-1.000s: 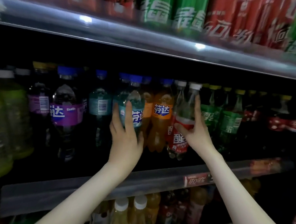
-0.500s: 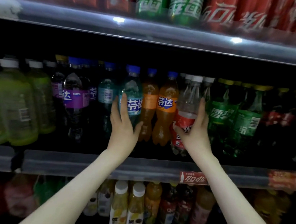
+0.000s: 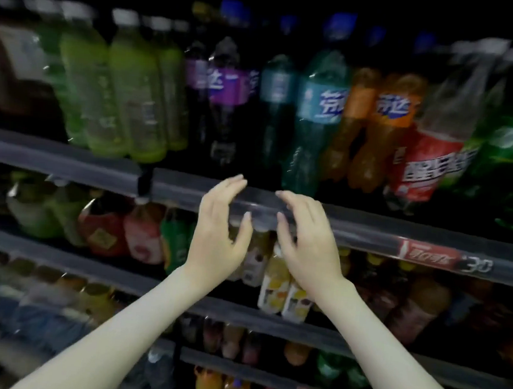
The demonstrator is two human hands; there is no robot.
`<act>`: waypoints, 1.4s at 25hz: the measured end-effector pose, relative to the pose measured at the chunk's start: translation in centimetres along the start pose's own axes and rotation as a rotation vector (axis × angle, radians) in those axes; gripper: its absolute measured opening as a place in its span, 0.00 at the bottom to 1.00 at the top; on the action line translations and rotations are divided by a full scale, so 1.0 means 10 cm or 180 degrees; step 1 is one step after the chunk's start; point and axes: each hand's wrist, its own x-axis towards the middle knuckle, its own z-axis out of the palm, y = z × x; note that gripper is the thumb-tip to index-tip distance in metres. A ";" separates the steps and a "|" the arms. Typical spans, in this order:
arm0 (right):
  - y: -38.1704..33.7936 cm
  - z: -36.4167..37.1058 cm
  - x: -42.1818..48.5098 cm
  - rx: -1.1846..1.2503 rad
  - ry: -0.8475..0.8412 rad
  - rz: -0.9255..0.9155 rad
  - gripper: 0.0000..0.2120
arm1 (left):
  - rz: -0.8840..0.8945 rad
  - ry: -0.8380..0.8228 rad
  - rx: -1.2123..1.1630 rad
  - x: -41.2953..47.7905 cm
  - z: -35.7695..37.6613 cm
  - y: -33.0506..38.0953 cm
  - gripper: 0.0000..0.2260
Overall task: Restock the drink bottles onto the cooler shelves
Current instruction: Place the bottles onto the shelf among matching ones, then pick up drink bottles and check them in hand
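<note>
Head view, blurred by motion: the left hand [image 3: 215, 240] and right hand [image 3: 306, 249] hover side by side, palms facing each other, in front of the shelf rail [image 3: 368, 229], a smooth grey plastic strip. The fingers [image 3: 235, 182] of both are loosely spread and slightly bent, holding nothing. Just above them stands a slim teal-labelled bottle [image 3: 316, 107]. Up and right of the right fingers are two waisted orange soda bottles [image 3: 387, 127] and a tilted clear bottle with a red label [image 3: 434, 146]. Up and left of the left fingers stand a dark purple-labelled bottle [image 3: 226, 86] and translucent yellow-green bottles [image 3: 129, 88]. Below the fingers, partly behind the palms, white-labelled juice bottles [image 3: 273, 286] sit on the lower shelf.
</note>
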 end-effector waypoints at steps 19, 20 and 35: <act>-4.44 3.97 -0.97 0.1151 -0.3017 0.0355 0.20 | -0.3713 -0.0801 0.1594 -3.39 -5.37 -1.98 0.24; -4.58 4.17 -0.98 0.1153 -0.3048 0.0339 0.20 | -0.3822 -0.0757 0.1600 -3.47 -5.57 -2.10 0.23; -6.28 8.78 -2.18 0.0626 -0.4639 0.0841 0.24 | -0.4860 -0.1285 0.1955 -5.26 -7.83 -5.68 0.23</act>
